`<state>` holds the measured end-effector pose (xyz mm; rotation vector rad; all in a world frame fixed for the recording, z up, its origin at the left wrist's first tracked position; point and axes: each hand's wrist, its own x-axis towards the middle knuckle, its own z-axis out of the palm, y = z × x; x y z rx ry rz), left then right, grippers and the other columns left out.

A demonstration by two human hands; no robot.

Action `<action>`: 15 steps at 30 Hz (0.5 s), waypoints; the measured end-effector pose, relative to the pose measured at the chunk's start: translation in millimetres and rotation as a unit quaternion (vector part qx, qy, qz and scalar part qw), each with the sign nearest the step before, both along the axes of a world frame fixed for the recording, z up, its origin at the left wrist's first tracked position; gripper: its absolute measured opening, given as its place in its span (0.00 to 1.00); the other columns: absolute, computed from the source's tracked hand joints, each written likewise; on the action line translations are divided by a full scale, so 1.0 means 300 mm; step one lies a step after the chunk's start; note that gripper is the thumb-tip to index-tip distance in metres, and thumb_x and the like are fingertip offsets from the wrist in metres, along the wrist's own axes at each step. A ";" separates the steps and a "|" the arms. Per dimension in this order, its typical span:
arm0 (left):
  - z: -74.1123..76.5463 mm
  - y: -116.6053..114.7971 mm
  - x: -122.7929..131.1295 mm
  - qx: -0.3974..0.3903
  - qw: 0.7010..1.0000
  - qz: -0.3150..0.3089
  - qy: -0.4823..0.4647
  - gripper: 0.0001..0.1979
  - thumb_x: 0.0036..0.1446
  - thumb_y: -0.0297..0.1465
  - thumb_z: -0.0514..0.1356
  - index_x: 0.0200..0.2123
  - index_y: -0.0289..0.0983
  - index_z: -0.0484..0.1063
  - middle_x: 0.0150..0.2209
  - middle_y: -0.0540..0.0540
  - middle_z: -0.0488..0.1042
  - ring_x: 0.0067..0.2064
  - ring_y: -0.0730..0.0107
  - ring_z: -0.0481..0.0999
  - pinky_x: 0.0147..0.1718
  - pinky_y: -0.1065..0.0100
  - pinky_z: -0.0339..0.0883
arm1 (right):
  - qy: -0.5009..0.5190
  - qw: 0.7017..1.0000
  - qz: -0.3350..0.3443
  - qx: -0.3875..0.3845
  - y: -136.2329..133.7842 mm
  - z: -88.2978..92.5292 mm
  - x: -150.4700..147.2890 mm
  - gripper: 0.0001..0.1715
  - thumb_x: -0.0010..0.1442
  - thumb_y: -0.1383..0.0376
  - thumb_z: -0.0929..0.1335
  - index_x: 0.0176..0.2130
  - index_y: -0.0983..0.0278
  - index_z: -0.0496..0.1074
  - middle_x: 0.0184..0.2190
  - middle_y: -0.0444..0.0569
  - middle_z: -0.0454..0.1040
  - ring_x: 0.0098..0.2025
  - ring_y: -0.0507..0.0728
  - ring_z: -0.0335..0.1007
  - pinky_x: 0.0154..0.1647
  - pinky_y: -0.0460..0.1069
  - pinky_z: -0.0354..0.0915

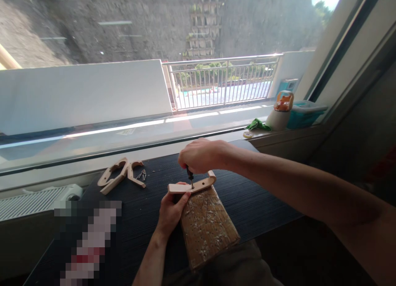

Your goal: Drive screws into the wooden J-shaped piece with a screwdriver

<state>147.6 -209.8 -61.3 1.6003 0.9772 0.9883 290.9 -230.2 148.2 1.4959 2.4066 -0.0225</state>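
Observation:
My right hand [198, 155] is closed round the handle of a screwdriver [189, 175], held upright. The screwdriver's tip meets a hole or screw head in a pale wooden hook [202, 184], which curls up at its right end. With thumb and fingers, my left hand [173, 207] grips the hook's left part. The hook lies across the far end of a worn wooden board [210, 228], whose top is full of small holes and pale flecks. A second, darker hole shows in the hook, right of the screwdriver.
Several wooden hooks [115, 174] and a small heap of screws [142, 175] lie at the left on the dark table [142, 224]. A radiator [40, 201] stands left. On the sill are a green cloth [257, 124], a white bottle [278, 118] and a teal box [306, 113].

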 end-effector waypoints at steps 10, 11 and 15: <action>-0.007 0.003 -0.005 0.002 1.000 -0.004 0.008 0.17 0.47 0.39 0.63 0.40 0.37 0.72 0.41 0.44 0.77 0.44 0.62 0.75 0.47 0.64 0.66 | 0.026 0.999 0.040 0.009 0.031 -0.048 0.005 0.14 0.53 0.71 0.63 0.38 0.70 0.75 0.35 0.54 0.76 0.36 0.56 0.70 0.32 0.48 0.61; -0.008 0.003 -0.006 0.001 1.000 -0.004 0.007 0.17 0.47 0.38 0.63 0.40 0.37 0.72 0.41 0.44 0.77 0.44 0.62 0.75 0.47 0.64 0.66 | 0.026 0.999 0.035 0.011 0.033 -0.053 0.008 0.14 0.53 0.71 0.63 0.37 0.70 0.75 0.35 0.55 0.76 0.36 0.56 0.70 0.32 0.48 0.61; -0.005 0.002 -0.006 0.004 1.000 -0.001 0.007 0.17 0.47 0.38 0.63 0.40 0.36 0.72 0.40 0.44 0.77 0.44 0.62 0.75 0.47 0.64 0.66 | 0.018 1.000 0.003 0.022 0.033 -0.064 0.011 0.15 0.55 0.69 0.62 0.39 0.72 0.75 0.35 0.58 0.76 0.37 0.59 0.71 0.32 0.49 0.62</action>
